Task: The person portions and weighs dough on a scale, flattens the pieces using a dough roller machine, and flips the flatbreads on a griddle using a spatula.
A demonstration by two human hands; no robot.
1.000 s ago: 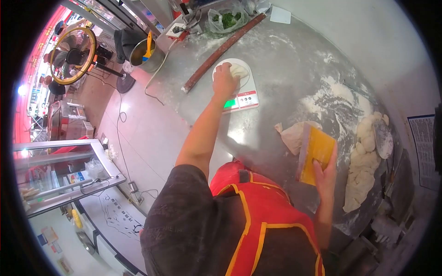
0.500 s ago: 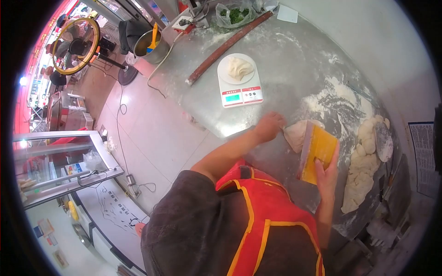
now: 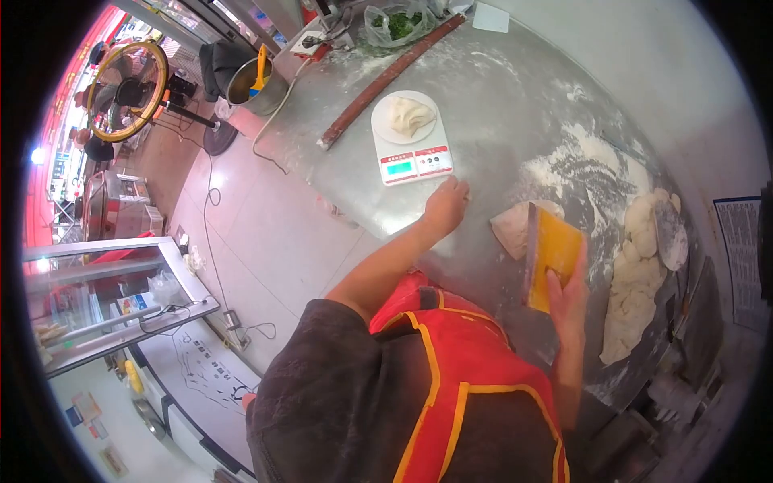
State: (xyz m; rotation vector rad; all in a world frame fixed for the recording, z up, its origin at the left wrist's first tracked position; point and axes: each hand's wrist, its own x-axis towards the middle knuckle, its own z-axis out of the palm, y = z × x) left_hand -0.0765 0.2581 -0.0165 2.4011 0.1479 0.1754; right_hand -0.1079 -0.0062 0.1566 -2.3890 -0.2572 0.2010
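My right hand [image 3: 569, 298] grips a yellow dough scraper [image 3: 557, 256], thumb on its broad face and blade toward the left. Partly behind the scraper, a lump of dough [image 3: 510, 229] lies on the steel table. My left hand [image 3: 448, 204] is just below the kitchen scale [image 3: 411, 164], apart from the lump, its fingers curled together. Whatever may be pinched in those fingertips is too small to make out. On the white scale, with its display lit, a plate [image 3: 384, 121] carries a piece of dough [image 3: 408, 117].
Along the right edge lies a long mass of dough [image 3: 632, 298] beside a floury metal piece [image 3: 670, 235]. Loose flour [image 3: 592, 165] covers the table near it. A rolling pin [image 3: 392, 80], a bag of greens [image 3: 400, 26] and a metal pot [image 3: 270, 95] are farther back.
My left hand has moved from the edge of the dough lump up and left toward the scale. The scraper has tilted slightly in my right hand, staying by the lump.
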